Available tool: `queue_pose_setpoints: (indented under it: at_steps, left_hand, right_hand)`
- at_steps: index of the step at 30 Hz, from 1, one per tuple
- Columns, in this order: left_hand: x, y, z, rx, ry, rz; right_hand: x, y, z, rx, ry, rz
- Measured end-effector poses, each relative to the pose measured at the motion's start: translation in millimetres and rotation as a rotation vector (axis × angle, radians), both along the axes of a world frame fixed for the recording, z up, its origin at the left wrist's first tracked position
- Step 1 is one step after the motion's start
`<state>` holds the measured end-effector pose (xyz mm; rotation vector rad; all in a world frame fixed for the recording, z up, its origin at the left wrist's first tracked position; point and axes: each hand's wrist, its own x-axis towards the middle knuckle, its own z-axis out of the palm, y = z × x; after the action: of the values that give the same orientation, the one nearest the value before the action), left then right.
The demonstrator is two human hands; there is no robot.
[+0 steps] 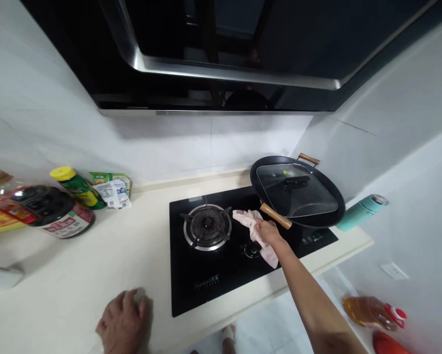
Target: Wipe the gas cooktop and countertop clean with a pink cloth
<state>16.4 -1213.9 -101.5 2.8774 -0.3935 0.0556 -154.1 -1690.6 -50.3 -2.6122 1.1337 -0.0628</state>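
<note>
Between the gas burner (207, 227) and the covered wok (298, 191), the right hand (267, 231) presses a pale pink cloth (257, 231) onto the black glass hob (191, 285). Its grip is closed over the cloth's middle, fingers bunched into the fabric. The cloth's long axis runs from upper left — a loose corner lying just beside the burner's ring — down and to the right, where a tail hangs past the wrist over the control knob (251, 250). The wok's near wooden handle (275, 216) juts toward the hand and sits just beside the knuckles; whether it touches them cannot be told.

The left hand (123, 324) rests palm down on the cream tabletop (95, 260), well apart from the cloth, fingers loosely curled and holding nothing. The right hand is therefore the only one at the cloth.

Along the wall to the left stand a yellow-capped bottle (77, 187), a dark jar with a red label (53, 211) and a small packet (112, 189). A teal flask (359, 212) lies beyond the wok — off the hob's right edge.
</note>
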Motion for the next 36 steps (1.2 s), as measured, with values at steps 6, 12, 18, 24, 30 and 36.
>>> queue_pose_setpoints:
  at_steps: [6, 12, 18, 24, 30, 36]
  left_hand:
    - [0, -3, 6.6, -0.003, 0.031, 0.006]
    - [3, -3, 2.1, 0.002, 0.008, -0.001]
    - [6, 0, -5.4, -0.005, 0.011, -0.031]
    - [3, -2, -3.5, -0.062, 0.001, -0.025]
    - [0, -1, -5.9, -0.071, -0.015, -0.056]
    - [-5, -1, -5.4, -0.049, -0.079, -0.064]
  right_hand:
    - [-28, 32, -2.3, -0.039, 0.022, 0.005]
    - [-42, 68, -14.3, -0.083, -0.052, -0.045]
    - [-76, 95, -39.5, -0.054, -0.175, -0.209]
    - [-96, 160, -44.7, 0.064, -0.263, -0.102]
    - [-99, 235, -32.5, 0.783, -0.523, -0.009]
    - [-80, 179, 24.9, 0.448, -0.623, -0.158]
